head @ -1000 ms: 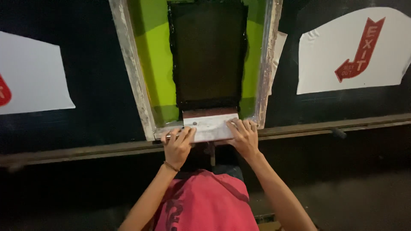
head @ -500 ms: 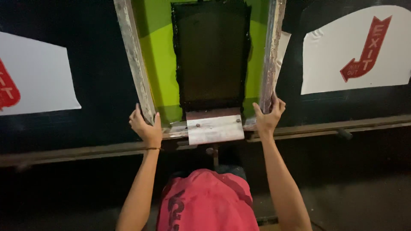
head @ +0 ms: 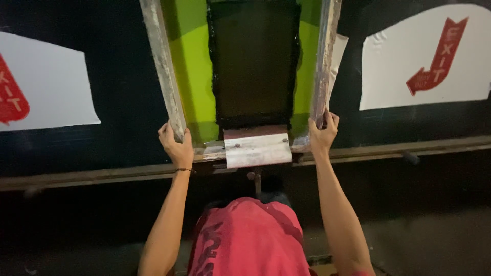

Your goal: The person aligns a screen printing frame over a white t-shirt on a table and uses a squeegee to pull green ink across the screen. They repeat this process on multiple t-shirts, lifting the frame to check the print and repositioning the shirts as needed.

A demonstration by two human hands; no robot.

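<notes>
The left hand [head: 176,145] and right hand [head: 322,134] each grip a side rail of the screen frame [head: 162,66]. Its mesh is green around a dark panel. A pale squeegee [head: 257,148] rests at its near edge.

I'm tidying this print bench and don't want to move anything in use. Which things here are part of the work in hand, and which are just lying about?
In use:
- screen frame, gripped at its near corners by the left hand and right hand
- squeegee, resting at the frame's near edge

Lying about:
- printed sheet with a red arrow, right
- printed sheet, left
</notes>
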